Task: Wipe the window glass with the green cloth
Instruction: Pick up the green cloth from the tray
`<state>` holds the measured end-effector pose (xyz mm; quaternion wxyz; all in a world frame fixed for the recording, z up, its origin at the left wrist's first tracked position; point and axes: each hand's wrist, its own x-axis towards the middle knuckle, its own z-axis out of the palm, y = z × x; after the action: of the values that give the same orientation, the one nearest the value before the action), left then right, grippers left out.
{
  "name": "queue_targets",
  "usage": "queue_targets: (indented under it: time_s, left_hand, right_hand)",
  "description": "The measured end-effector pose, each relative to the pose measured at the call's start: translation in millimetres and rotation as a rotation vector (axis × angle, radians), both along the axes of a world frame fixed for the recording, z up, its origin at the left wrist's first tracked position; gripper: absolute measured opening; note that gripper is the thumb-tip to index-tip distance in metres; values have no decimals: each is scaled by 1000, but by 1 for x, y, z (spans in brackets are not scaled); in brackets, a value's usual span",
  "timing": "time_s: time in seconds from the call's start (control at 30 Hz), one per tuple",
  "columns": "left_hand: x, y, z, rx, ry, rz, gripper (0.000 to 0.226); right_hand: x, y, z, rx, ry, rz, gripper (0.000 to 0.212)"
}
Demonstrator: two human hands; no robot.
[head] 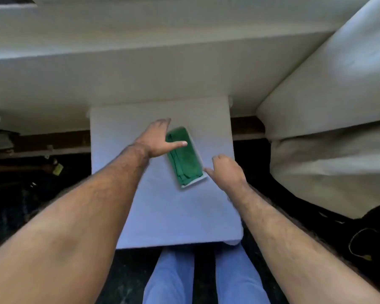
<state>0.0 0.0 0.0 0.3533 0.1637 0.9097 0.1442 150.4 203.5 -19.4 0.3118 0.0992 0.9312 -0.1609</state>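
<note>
Reaching in with both arms now, the person closes on the green cloth (184,157), which lies folded in a long rectangle on a shallow white tray (195,182), set at a slant near the middle of the pale surface (162,216). The left hand (157,139) hovers over the cloth's far-left edge, fingers apart, thumb stretched across the green fabric; whether it touches is hard to say. The right hand (225,170) sits just beside the tray's near-right corner, fingers loosely curled and empty, one fingertip right at the rim. Neither hand has hold of anything yet.

That cloth looks soft, light and limp, several layers thick by the folds showing along its near end. It should bunch easily, so a pinch through the stacked layers at the middle or one short end would likely bring it up whole; grabbing only the top layer risks it unfolding. The tray looks light too and may slide or lift with it, so the right hand steadying that corner seems sensible. No window glass is clearly in view from here.
</note>
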Motion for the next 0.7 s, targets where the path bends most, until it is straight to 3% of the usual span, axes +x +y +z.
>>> queue_targets:
  time_s: [0.27,0.43,0.7]
  left_hand:
    - [7,9,-85,-123,41,23,67]
    - [11,11,-113,-146,120,7,56]
    - [3,20,-137,-287,200,-54,34]
  right_hand:
    - [0,-27,-75,-33,-124,-176,41]
    - [4,-37,-101,48,-140,-206,43]
    - [0,-50,-116,23,-150,-366,30]
